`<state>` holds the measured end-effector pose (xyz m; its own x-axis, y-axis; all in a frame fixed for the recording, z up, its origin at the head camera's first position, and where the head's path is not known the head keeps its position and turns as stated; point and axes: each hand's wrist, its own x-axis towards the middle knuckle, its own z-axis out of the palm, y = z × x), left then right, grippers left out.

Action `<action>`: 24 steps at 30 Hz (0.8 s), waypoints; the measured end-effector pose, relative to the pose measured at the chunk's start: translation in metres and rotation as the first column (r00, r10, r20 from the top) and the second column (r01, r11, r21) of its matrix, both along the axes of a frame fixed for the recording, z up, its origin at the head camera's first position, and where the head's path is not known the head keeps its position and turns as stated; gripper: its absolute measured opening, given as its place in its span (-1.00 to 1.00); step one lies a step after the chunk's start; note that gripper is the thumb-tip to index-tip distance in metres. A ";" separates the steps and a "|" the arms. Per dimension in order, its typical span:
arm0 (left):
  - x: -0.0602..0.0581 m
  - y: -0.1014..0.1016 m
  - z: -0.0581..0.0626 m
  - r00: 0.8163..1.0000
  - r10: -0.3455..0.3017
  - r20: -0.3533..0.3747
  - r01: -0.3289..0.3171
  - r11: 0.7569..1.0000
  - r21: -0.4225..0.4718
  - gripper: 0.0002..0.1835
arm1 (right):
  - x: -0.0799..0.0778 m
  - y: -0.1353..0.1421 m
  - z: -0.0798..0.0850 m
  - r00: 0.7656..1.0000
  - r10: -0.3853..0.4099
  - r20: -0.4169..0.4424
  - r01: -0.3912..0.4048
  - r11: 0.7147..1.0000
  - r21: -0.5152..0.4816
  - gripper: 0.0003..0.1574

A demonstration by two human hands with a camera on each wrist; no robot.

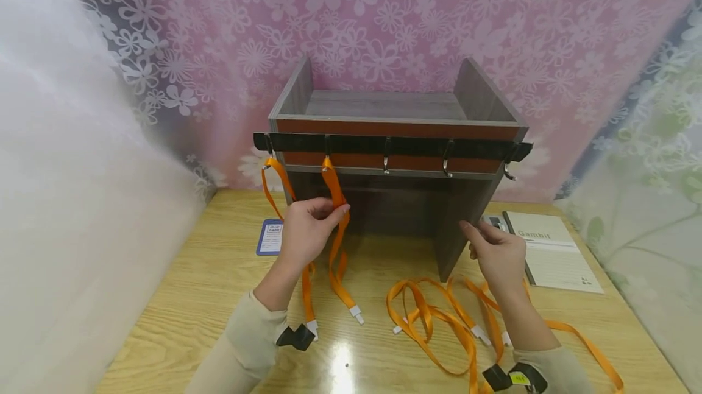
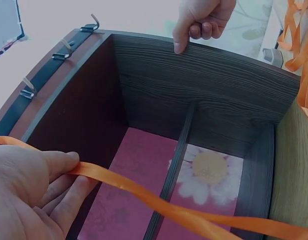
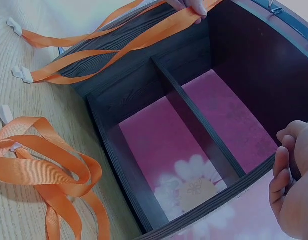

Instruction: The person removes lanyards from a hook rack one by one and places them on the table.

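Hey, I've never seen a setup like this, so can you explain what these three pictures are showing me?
There's no machine here, just a person's left hand and right hand. The wide picture comes from a camera worn on the head, looking down. The other two come from cameras on the left and right wrists.

On the wooden table stands a grey unit with a black hook rail along its front. Also there are a heap of loose orange straps, a notebook and a blue-edged card.

The left hand's grip is on an orange strap hanging from the second hook from the left. The right hand is beside the unit's right panel; I can't tell whether it touches.
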<state>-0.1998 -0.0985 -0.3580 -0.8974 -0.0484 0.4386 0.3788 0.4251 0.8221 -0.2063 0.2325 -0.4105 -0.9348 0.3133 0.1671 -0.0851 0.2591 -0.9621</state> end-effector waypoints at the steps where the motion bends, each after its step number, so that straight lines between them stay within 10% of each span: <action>1: 0.001 0.000 0.000 1.000 -0.001 0.002 0.001 1.000 0.000 -0.81 | 0.000 0.000 0.000 1.000 -0.001 0.000 0.001 1.000 -0.004 -0.32; 8: 0.010 -0.012 0.014 0.996 -0.053 0.070 0.053 0.999 0.001 -0.80 | 0.000 0.000 -0.001 1.000 0.006 0.005 -0.006 1.000 -0.001 -0.29; 24: 0.058 -0.026 0.093 0.964 -0.237 0.119 0.240 0.971 -0.006 -0.90 | 0.000 0.003 0.001 0.999 0.014 0.037 -0.016 0.999 0.051 -0.34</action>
<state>-0.1417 -0.1241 -0.2654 -0.9268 0.1812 0.3289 0.3733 0.3513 0.8586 -0.2064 0.2354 -0.4099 -0.9452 0.2906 0.1485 -0.0547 0.3075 -0.9500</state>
